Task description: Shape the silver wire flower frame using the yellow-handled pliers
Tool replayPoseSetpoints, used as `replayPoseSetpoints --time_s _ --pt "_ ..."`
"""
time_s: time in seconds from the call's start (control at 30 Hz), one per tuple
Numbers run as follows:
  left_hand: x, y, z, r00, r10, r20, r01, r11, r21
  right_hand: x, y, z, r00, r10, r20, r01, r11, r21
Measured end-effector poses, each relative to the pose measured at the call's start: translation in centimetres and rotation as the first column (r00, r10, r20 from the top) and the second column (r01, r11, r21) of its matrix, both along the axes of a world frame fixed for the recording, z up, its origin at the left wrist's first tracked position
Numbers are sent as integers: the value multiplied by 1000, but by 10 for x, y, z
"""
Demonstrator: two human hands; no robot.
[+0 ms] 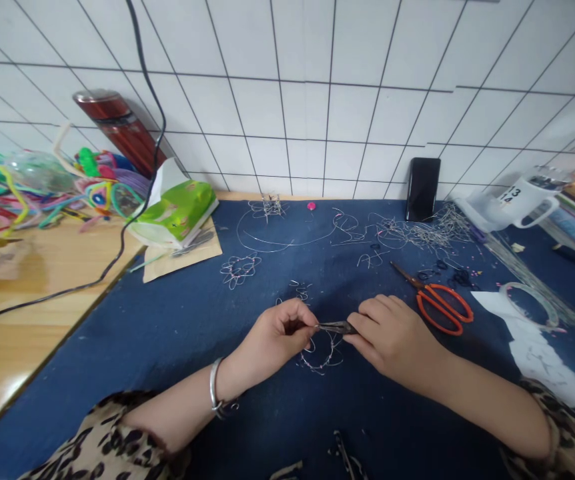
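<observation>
My left hand (280, 337) pinches the edge of a thin wire ring (321, 367) with small pink beads and looped petals. The ring hangs below the fingers, just over the blue cloth. In my right hand (392, 340) is a pair of pliers (336, 327), its jaws pointing left and meeting the wire at my left fingertips. Whether the jaws are closed on the wire is too small to tell. A similar flower-shaped wire ring (240, 269) lies farther back on the left. Short wire bits (300, 290) lie just behind my left hand.
Orange-handled scissors (445, 308) lie right of my right hand. Behind are tangled wires (417, 230), a black phone (422, 189) leaning on the wall and a white mug (522, 203). A green tissue pack (175, 213) and black cable (117, 257) are at left. Another tool (345, 457) lies at the front edge.
</observation>
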State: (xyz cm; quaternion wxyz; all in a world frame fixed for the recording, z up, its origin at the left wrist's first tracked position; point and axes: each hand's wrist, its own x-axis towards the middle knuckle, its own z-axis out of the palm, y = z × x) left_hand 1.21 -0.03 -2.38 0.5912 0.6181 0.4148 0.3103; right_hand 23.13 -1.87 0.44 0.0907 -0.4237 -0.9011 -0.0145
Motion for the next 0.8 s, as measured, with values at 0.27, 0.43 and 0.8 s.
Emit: replayPoseSetpoints --time_s 0.27,0.43,0.8 --pt "-2 0 1 1000 1 -18 -1 1000 19 0 0 -5 999 11 -54 -12 1000 -23" --pt "-3 0 1 999 1 -41 2 998 61 0 0 -5 999 11 -48 -13 999 -39" --pt "-3 -1 1 998 16 -55 -12 997 71 0 -1 -4 999 35 -22 -35 999 -18"
